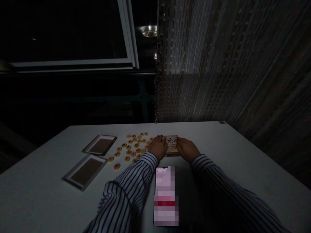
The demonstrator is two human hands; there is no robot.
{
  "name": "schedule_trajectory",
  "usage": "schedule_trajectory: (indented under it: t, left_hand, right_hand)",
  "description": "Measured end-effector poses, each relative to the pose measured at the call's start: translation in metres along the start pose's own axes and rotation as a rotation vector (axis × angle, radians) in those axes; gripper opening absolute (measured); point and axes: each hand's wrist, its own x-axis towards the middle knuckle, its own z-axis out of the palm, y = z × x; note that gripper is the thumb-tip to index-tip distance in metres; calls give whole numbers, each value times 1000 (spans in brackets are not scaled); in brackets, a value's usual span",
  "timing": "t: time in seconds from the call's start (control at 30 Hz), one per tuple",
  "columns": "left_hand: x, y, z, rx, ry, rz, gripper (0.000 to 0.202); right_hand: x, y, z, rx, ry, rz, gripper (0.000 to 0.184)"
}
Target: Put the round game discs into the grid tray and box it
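Observation:
A small flat patterned box [171, 142] lies on the white table [243, 168] ahead of me. My left hand [158, 146] grips its left edge with curled fingers. My right hand [186, 148] grips its right edge the same way. Several round wooden game pieces [132, 147] with red and dark marks are scattered on the table just left of my left hand. Both arms wear striped sleeves.
Two shallow open tray halves lie at the left, the far tray [99, 144] and the near tray [85, 171]. A lit phone [166, 195] lies between my forearms. A bead curtain [218, 64] hangs behind the table; the room is dark.

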Motion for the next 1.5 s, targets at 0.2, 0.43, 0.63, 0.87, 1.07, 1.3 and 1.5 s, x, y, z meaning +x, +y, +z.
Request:
schedule_trajectory:
  t: [0.2, 0.43, 0.63, 0.87, 1.07, 1.3, 1.5]
  left_hand:
    - [-8, 5, -12, -84, 21, -145, 34]
    - [-3, -15, -19, -326, -58, -353, 27]
    - [4, -21, -16, -525, -94, -455, 23]
    - [10, -25, -20, -680, -102, -528, 21]
    - [13, -26, -18, -756, -82, -578, 17]
    - [16, -26, -17, -839, -61, -641, 12]
    - [17, -25, -15, -952, -21, -694, 17]
  right_hand:
    - [-6, -1, 1, 27, 38, 63, 40]
    - [-7, -4, 1, 59, 87, 141, 37]
    - [-8, -5, 2, 82, 81, 165, 38]
    - [-5, -2, 4, 128, 46, 188, 38]
    - [-5, -2, 4, 151, 48, 201, 38]
    - [-6, -1, 4, 156, 51, 191, 38]
    - [-5, 0, 6, 157, 64, 205, 37]
